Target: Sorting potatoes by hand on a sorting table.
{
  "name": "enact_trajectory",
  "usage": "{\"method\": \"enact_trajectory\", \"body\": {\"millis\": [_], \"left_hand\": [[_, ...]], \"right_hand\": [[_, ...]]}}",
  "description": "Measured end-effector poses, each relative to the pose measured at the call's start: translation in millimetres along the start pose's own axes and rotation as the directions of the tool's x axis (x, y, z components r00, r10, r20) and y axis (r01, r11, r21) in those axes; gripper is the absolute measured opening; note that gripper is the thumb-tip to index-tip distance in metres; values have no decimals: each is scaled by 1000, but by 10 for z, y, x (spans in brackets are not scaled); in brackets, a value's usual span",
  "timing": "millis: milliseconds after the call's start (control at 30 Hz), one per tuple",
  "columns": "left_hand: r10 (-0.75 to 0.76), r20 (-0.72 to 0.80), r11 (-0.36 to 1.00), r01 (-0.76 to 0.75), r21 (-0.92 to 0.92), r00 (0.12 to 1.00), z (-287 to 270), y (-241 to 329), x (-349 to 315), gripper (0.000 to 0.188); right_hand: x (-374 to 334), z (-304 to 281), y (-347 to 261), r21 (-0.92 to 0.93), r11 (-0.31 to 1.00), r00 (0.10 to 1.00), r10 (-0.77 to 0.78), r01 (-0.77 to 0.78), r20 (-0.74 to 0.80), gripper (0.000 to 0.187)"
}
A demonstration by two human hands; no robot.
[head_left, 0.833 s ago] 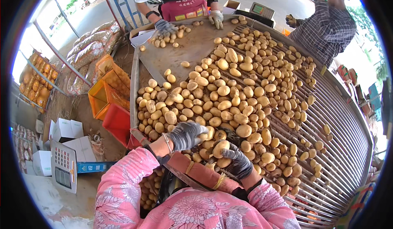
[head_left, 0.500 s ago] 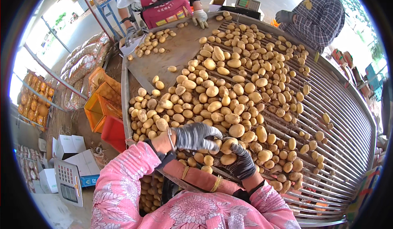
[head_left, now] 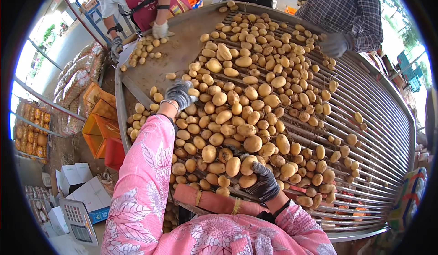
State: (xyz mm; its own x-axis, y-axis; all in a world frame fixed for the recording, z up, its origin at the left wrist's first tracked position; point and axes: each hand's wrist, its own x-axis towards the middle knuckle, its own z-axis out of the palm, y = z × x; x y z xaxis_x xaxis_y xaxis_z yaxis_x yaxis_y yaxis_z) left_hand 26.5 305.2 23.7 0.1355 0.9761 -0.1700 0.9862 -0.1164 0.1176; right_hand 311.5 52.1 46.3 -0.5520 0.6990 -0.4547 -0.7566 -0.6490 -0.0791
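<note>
A thick spread of yellow potatoes (head_left: 223,117) lies over a slatted metal sorting table (head_left: 360,91). My left hand (head_left: 179,95), in a grey striped glove, is stretched out to the heap's far left part. Its fingers are apart, with a small potato (head_left: 193,92) by the fingertips. Close to my body, my right hand (head_left: 264,184), gloved in dark grey stripes, curls its fingers and thumb about a potato (head_left: 247,180) at the near edge. Another potato (head_left: 247,164) touches its fingertips.
A padded pink roll (head_left: 219,202) lines the near edge. Across the table, a person in a red apron (head_left: 148,4) handles potatoes; another in a checked shirt (head_left: 344,15) reaches in from the right. Orange crates (head_left: 98,134), white boxes (head_left: 91,193) and a scale (head_left: 78,221) stand left.
My left hand has gone from beside my right hand out to the heap's far left. My right hand has stayed near the same potatoes. The checked-shirt person's hand has come over the table.
</note>
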Motion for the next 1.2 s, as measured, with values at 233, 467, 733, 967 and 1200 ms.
{"method": "enact_trajectory", "body": {"millis": [233,467,733,967,1200], "left_hand": [[-5,162,995,21,-97,987,-150,-76,182,69],[99,189,977,-60,-204,977,-124,-4,103,82],[173,49,-69,61,-996,984,-295,236,-858,61],[167,32,-862,162,-481,985,-2,588,-1996,48],[284,16,-949,283,-139,959,43,693,-2749,54]], "right_hand": [[43,52,-46,63,998,995,1,-8,104,48],[57,-36,-51,-12,997,995,-78,79,67,46],[-27,19,-96,-110,981,987,-155,159,51,53],[-48,261,-188,-442,872,959,-273,212,-79,44],[-28,491,19,-918,-78,690,-636,388,346,31]]}}
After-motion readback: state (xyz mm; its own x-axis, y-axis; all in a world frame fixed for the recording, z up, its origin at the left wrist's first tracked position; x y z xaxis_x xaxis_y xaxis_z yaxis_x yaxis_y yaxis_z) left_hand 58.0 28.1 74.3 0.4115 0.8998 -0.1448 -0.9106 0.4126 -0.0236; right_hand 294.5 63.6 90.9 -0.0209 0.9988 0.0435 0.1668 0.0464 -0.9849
